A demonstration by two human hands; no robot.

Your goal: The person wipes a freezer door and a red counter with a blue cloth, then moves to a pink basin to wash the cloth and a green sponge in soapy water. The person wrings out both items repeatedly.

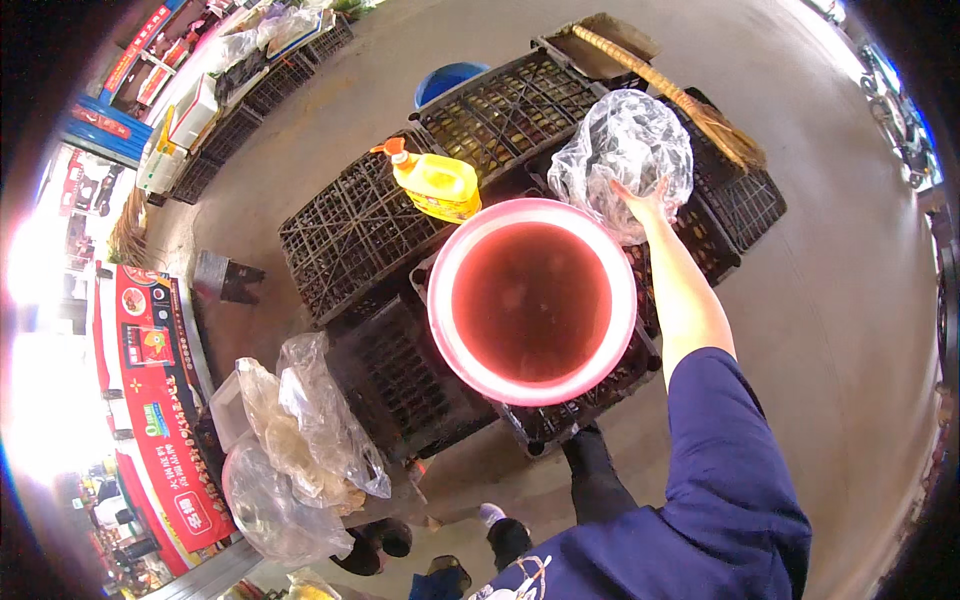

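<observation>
My right hand is at the near side of a crumpled clear plastic bag, its thumb spread away from the fingers. The hand touches the bag, but I cannot tell whether it grips it. My left hand is out of view. Before me stands a round pink-rimmed basin with a white inner wall, holding murky reddish-brown liquid. Beyond its left rim is a yellow pump bottle with an orange pump head. It stands by black plastic crates.
A straw broom lies across crates at the far right. A blue tub stands behind the crates. Left are clear plastic bags and a red printed counter panel. White foam boxes sit farther off. Shoes show below.
</observation>
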